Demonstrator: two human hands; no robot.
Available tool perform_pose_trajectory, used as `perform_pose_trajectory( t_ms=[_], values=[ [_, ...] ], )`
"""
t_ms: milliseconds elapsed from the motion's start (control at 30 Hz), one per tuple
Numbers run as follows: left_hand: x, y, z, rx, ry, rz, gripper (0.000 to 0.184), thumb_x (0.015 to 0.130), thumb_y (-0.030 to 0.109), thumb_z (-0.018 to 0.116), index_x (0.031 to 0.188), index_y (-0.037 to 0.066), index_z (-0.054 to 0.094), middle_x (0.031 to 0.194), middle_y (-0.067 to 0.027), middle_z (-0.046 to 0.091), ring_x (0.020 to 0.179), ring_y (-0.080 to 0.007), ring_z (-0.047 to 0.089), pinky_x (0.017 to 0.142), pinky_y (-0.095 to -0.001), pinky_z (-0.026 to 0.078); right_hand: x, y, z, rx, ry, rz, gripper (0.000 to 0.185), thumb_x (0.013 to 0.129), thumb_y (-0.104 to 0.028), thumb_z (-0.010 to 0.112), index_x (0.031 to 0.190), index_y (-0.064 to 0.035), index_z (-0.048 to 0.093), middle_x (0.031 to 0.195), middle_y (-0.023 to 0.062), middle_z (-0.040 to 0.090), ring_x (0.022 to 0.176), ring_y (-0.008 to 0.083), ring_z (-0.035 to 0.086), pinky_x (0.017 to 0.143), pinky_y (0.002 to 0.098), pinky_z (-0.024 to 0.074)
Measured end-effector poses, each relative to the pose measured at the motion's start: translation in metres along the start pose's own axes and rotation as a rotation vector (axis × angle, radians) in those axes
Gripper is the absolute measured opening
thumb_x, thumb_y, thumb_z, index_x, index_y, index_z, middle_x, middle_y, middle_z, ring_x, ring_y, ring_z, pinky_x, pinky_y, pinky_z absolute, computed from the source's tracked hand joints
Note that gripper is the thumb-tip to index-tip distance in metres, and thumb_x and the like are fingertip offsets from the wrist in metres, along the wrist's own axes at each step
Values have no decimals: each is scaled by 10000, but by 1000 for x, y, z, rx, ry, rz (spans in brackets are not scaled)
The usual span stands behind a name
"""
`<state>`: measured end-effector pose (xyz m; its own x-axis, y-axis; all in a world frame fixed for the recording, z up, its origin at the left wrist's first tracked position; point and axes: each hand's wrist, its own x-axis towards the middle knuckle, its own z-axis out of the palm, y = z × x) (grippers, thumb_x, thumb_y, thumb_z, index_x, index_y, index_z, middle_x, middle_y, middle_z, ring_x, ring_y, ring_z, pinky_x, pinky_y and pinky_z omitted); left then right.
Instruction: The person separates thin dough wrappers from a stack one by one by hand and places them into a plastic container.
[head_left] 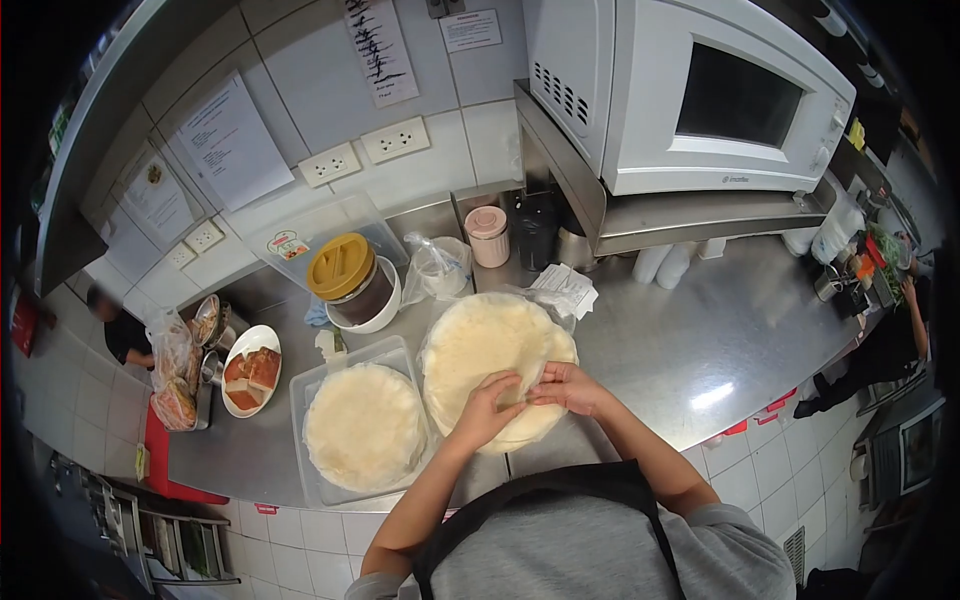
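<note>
A stack of thin, pale round dough sheets (485, 345) lies on the metal counter in front of me, with clear plastic around its far edge. Both hands meet over the near right part of the stack. My left hand (490, 410) has its fingers bent and closed at the edge of the top dough sheet. Close beside it, my right hand (566, 388) pinches the same sheet's edge between thumb and fingers; the fingertips are partly hidden. To the left, a second pile of round dough sheets (363, 427) sits in a clear plastic container (309, 452).
Behind are a yellow-lidded jar (345, 275) in a white bowl, a plastic bag (437, 268), a pink canister (487, 237) and a crumpled paper (566, 290). Left stands a plate of browned food (251, 370). A microwave (700, 100) overhangs the right. Other people are at both sides.
</note>
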<state>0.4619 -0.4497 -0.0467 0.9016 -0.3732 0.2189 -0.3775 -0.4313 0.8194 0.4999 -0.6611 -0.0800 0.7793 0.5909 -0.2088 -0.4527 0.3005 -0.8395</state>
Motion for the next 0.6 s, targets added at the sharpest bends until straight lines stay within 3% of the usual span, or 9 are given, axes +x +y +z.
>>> perform_pose_trajectory(
  t_ms=[200,367,500,600],
  values=[
    [5,2,3,-23,10,-70,308,813,68,671,1112,13,620,1187,-102,579,1050,-184,584,859,-308,502,-3,-3,6,-44,76,33,324,841,-65,655,1146,-47,546,993,31,635,897,117,625,783,249,528],
    [6,-7,12,-91,73,-106,181,826,45,646,993,-22,660,936,-114,665,817,-171,653,721,-272,528,-1,-2,14,-220,112,7,318,821,-108,693,1089,-52,530,948,21,632,843,100,622,751,238,526],
    [7,0,9,-16,115,-53,125,831,38,636,921,-45,659,796,-132,668,684,-163,651,635,-268,516,2,-3,26,-313,212,1,410,800,-73,690,1135,-27,457,924,62,623,796,120,616,693,251,533],
    [10,-3,8,31,234,-67,113,819,55,624,876,-41,634,768,-181,648,648,-277,637,609,-339,494,4,3,26,-330,246,-50,478,793,-25,659,1194,-6,400,908,93,617,767,143,615,656,260,536]
  ],
)
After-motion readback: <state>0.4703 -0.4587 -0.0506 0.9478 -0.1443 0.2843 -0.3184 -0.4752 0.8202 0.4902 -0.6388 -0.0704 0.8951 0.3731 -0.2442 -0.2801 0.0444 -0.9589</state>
